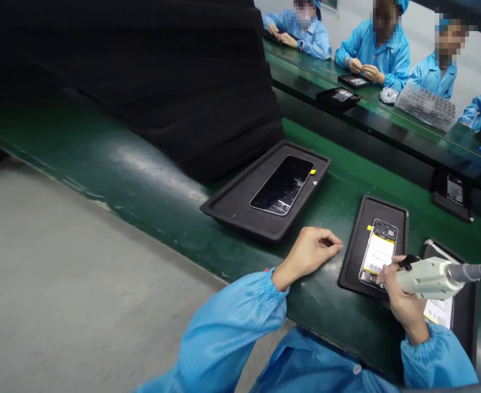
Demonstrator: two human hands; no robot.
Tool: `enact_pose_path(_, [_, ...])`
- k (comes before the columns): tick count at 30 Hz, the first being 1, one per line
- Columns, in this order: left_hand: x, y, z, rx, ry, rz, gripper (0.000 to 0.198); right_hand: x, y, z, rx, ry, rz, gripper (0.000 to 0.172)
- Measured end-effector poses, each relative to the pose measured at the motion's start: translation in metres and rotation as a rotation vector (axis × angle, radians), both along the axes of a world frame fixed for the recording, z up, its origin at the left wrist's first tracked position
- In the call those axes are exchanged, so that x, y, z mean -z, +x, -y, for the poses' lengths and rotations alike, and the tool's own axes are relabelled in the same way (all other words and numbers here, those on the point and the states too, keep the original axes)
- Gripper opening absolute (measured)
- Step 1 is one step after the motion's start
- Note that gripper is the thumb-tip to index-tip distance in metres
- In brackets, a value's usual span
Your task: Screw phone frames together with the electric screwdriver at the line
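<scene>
At the far left, a grey floor [68, 284] is seen beside a green-topped counter [330, 322], and a large black shape [142, 82], too blurred to name, is laid along the counter's far side. Three black trays are counted on this counter. In the leftmost tray [227, 210], one dark-glassed phone [281, 185] is lying. The left hand [316, 252] is held empty, its fingers loosely curled, and is rested on the counter just left of the middle tray [350, 267]. In that tray, one opened phone body [378, 252] is placed, with its long axis running away from the person and tilted slightly rightward at the far end. The right hand [404, 301] is nearer to it, directly over its lower end, and a white hose-fed power tool [426, 278] is pinched in that hand. The rightmost tray [465, 311] is partly hidden beneath the tool, and one printed card [439, 312] is seen in it. Four co-workers [375, 54] in blue are seated beyond, along a second counter [301, 68].
</scene>
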State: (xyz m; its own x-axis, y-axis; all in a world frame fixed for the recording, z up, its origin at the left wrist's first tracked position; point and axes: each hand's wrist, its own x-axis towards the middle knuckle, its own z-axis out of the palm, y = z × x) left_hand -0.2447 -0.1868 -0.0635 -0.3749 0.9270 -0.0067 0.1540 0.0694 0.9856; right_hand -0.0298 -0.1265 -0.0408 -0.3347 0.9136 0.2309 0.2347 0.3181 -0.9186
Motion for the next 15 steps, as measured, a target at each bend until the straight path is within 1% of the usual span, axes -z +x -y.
enact_pose_path(4, [-0.007, 0.01, 0.001, 0.009, -0.005, 0.096, 0.007, -0.001, 0.002, 0.005, -0.049, 0.071, 0.09, 0.017])
enact_pose_path(8, [-0.013, 0.02, -0.001, 0.028, -0.017, 0.179, 0.003, 0.0, 0.002, 0.005, -0.017, 0.077, 0.078, 0.017])
enact_pose_path(10, [-0.014, 0.026, -0.002, 0.04, -0.008, 0.195, 0.003, 0.0, 0.001, 0.004, -0.02, 0.088, 0.118, 0.016])
enact_pose_path(12, [-0.014, 0.031, -0.004, 0.054, 0.001, 0.179, 0.004, -0.003, 0.0, 0.005, -0.039, 0.079, 0.138, 0.017])
enact_pose_path(15, [-0.016, 0.037, -0.004, 0.087, 0.049, 0.04, 0.004, -0.011, 0.001, 0.007, -0.012, 0.04, 0.04, 0.021])
